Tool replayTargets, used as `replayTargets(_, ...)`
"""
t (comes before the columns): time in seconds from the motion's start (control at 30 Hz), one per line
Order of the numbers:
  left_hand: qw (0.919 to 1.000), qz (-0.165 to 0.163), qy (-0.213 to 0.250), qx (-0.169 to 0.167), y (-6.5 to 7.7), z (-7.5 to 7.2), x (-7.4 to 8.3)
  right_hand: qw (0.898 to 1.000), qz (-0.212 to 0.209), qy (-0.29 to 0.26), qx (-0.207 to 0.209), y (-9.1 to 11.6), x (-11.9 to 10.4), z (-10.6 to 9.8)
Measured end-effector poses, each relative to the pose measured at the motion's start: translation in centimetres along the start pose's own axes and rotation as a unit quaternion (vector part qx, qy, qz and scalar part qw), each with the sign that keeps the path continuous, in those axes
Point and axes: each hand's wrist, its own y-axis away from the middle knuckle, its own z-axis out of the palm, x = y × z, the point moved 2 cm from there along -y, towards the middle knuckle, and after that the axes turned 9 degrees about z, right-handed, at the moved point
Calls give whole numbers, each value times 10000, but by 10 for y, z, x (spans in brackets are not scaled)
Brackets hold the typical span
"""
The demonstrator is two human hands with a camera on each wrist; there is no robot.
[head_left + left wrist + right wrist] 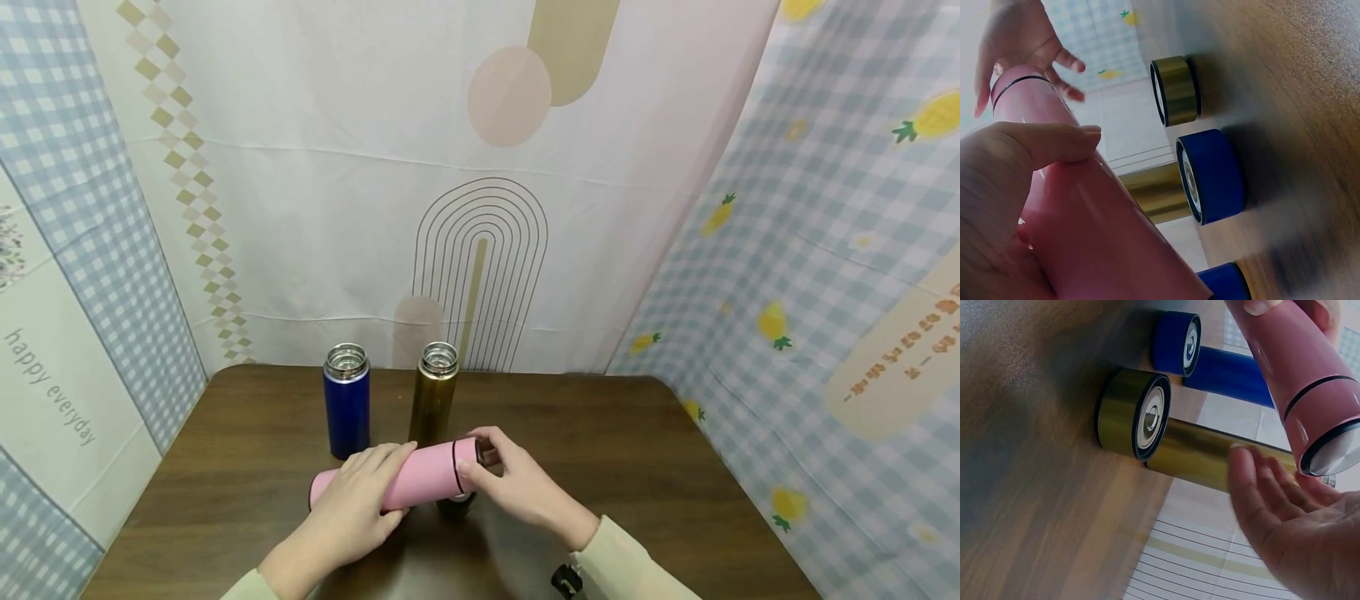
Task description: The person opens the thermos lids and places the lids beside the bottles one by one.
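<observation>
A pink thermos bottle (pixel 423 477) is held tilted above the table, its capped end up and to the right. Around its body, my left hand (pixel 356 500) grips it, with the thumb (pixel 1063 145) lying across the side. My right hand (pixel 528 487) is beside the pink cap (pixel 1325 422), fingers spread and loosely bent; whether it touches the cap I cannot tell. Behind stand a blue bottle (pixel 348 412) and a gold bottle (pixel 432 404), both uncapped. A gold cap (pixel 1130 415) and a blue cap (pixel 1213 177) rest on the table in the wrist views.
The brown wooden table (pixel 637 467) ends at a white patterned cloth (pixel 322 208) at the back. Checked cloth with pineapples (pixel 772 325) hangs at the right. A small black object (pixel 567 581) sits at the right sleeve (pixel 626 562).
</observation>
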Motion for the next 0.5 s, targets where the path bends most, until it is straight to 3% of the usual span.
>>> replayTargets(0.17,9999,84,-84,43,-1,2,0,9990,287,342,-35,1,3,1)
replayTargets(0.5,9998,177,-98,19,-3,3,-1,9996,224,129,-100,2,6,-2)
